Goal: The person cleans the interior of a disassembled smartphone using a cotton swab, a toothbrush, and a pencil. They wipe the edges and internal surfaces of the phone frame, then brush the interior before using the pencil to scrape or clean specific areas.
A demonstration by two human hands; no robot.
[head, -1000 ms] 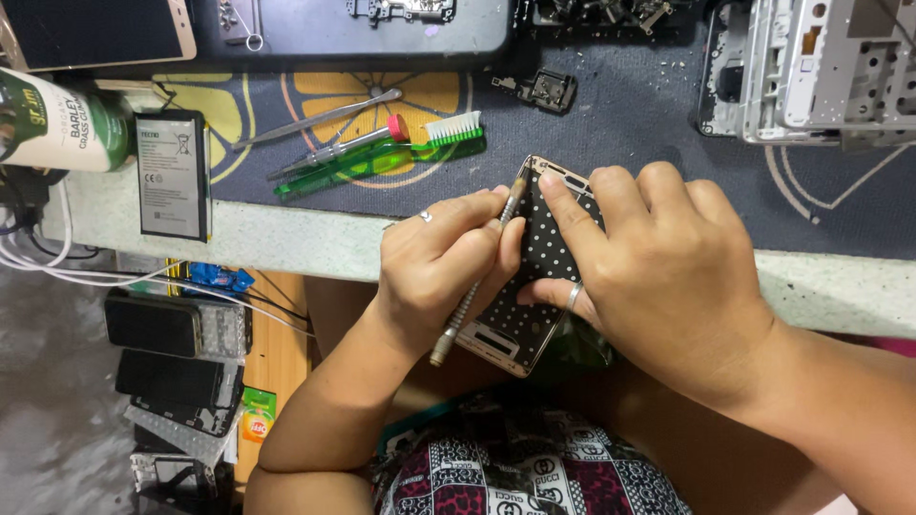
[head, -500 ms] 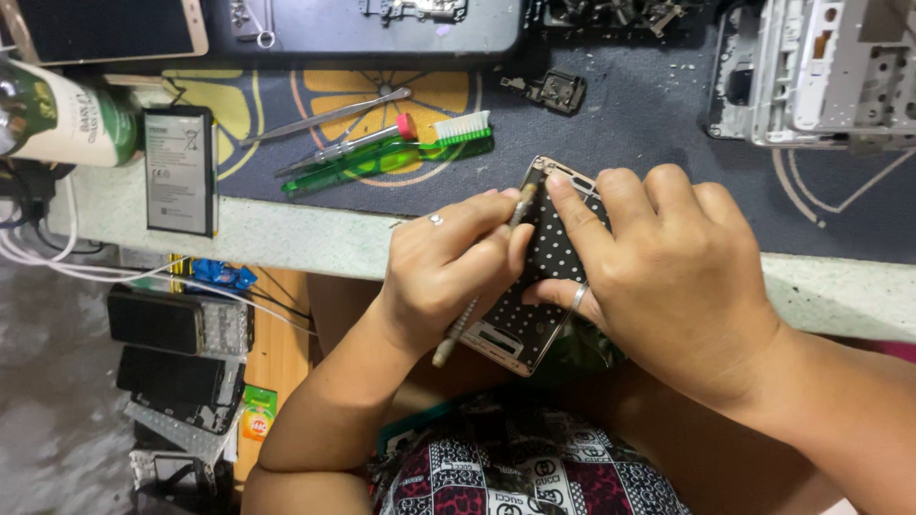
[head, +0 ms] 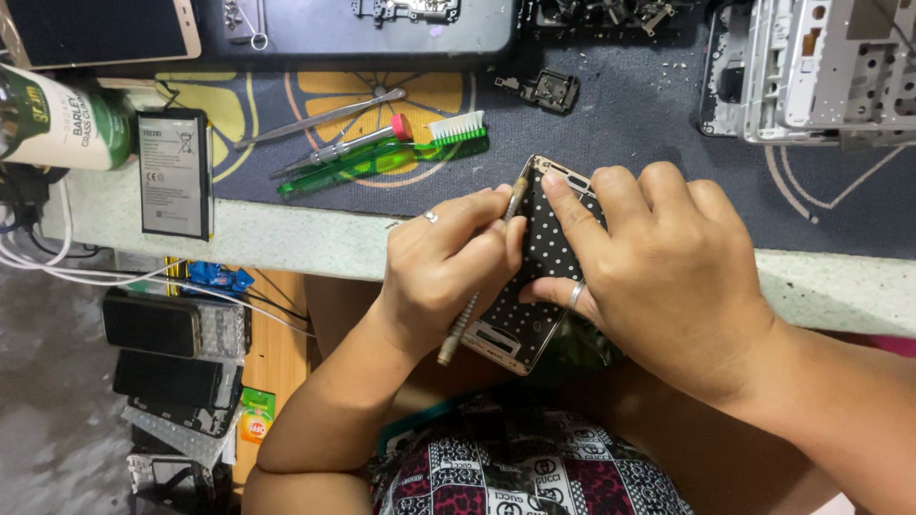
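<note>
My right hand grips an opened phone with a dotted black inner face and a gold frame, tilted over the edge of the workbench. My left hand holds a thin metal tool like a pen, its tip against the phone's upper edge. Both hands touch the phone, which sits between them above my lap.
A dark work mat covers the bench. On it lie a green toothbrush, tweezers, a red-capped screwdriver and a small black part. A flat battery lies left, silver phone frames top right, several phones below left.
The hands and phone stay in nearly the same place; the tool's tip has shifted slightly along the phone's upper edge.
</note>
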